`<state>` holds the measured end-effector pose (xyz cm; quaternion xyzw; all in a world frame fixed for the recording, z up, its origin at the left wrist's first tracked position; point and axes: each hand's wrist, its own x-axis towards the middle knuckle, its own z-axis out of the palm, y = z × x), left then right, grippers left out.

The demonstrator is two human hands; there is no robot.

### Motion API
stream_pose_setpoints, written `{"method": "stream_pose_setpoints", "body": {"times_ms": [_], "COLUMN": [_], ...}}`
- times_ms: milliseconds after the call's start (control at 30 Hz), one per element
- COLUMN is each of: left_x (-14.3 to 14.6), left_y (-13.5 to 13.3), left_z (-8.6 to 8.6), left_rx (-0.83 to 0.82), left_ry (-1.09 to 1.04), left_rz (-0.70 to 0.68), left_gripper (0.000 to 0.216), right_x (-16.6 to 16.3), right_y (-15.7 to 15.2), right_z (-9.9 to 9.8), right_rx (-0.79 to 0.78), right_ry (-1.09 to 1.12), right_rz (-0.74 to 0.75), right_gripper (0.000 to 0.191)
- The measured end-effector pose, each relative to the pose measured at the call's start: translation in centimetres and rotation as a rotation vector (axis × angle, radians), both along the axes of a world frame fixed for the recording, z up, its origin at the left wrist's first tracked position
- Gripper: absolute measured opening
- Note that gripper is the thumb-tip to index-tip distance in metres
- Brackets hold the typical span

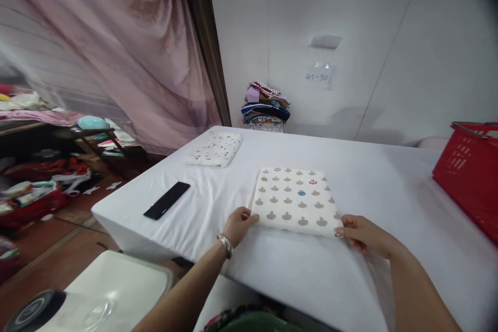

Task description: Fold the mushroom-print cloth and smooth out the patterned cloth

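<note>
A folded cream cloth (296, 199) with grey mushroom-like prints lies flat on the white table (389, 197). My left hand (238, 224), a watch on its wrist, pinches the cloth's near left corner. My right hand (360, 233) grips the near right corner with curled fingers. Both hands rest on the tablecloth at the cloth's near edge.
A second folded spotted cloth (216, 149) lies at the table's far left, a black phone (167, 199) near the left edge. A red basket (469, 171) stands at the right. Folded clothes (266, 106) are stacked by the wall. A white stool (112, 285) sits below left.
</note>
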<state>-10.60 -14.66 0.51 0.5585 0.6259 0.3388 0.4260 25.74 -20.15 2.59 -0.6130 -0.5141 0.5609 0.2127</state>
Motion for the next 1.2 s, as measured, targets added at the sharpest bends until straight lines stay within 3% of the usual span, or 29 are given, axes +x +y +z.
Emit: {"method": "stream_pose_setpoints", "body": {"times_ms": [500, 733, 933, 1067, 1200], "left_x": [0.0, -0.3, -0.3, 0.3, 1.3], "left_y": [-0.8, -0.3, 0.1, 0.9, 2.0], "left_z": [0.1, 0.2, 0.6, 1.1, 1.3], "left_rx": [0.104, 0.178, 0.013, 0.003, 0.07], "left_ry": [0.169, 0.258, 0.147, 0.113, 0.313], "left_rz": [-0.016, -0.09, -0.09, -0.072, -0.041], "left_gripper": [0.021, 0.022, 0.026, 0.037, 0.046], "right_x": [-0.3, 0.1, 0.2, -0.4, -1.6], "right_y": [0.1, 0.3, 0.3, 0.5, 0.9], "right_z": [-0.1, -0.8, -0.7, -0.5, -0.8], "right_rx": [0.004, 0.01, 0.006, 0.031, 0.112], "right_ry": [0.081, 0.041, 0.031, -0.023, -0.181], "right_rz": [-0.001, 0.041, 0.02, -0.054, -0.196], "right_gripper": [0.029, 0.028, 0.032, 0.042, 0.049]}}
